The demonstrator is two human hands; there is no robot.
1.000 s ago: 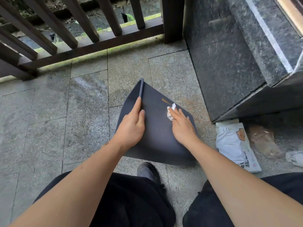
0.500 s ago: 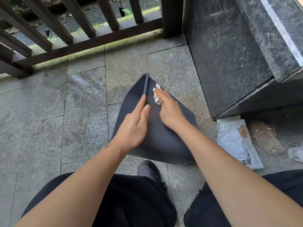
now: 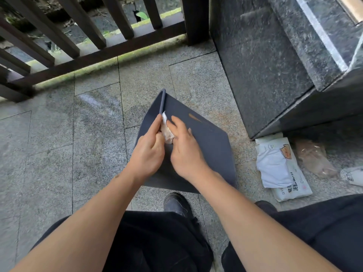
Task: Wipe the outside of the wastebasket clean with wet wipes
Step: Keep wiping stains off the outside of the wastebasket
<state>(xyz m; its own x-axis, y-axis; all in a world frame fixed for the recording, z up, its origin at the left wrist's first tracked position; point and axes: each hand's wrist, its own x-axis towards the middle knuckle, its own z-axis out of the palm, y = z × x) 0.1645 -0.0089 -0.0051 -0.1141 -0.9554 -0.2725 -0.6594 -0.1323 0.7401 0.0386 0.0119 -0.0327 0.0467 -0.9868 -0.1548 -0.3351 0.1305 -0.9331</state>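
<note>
Wipe [image 3: 166, 132] now drawn back between both hands; right hand [image 3: 186, 152] fingers pinching it. Left hand [image 3: 147, 152] fingers curled, touching wipe, on wastebasket [image 3: 206, 146].

We see the dark navy wastebasket [image 3: 206, 150] lying on its side on the stone floor, a brown smear on its upper face, with a crumpled, soiled wet wipe [image 3: 167, 132] against it.

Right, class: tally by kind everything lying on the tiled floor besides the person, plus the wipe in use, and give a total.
Wastebasket: 1
Wipe in the hands: 1
Wipes pack: 1
Crumpled clear wrapper: 1
White item cut off at the right edge, kind unclear: 1
Total: 5
</note>
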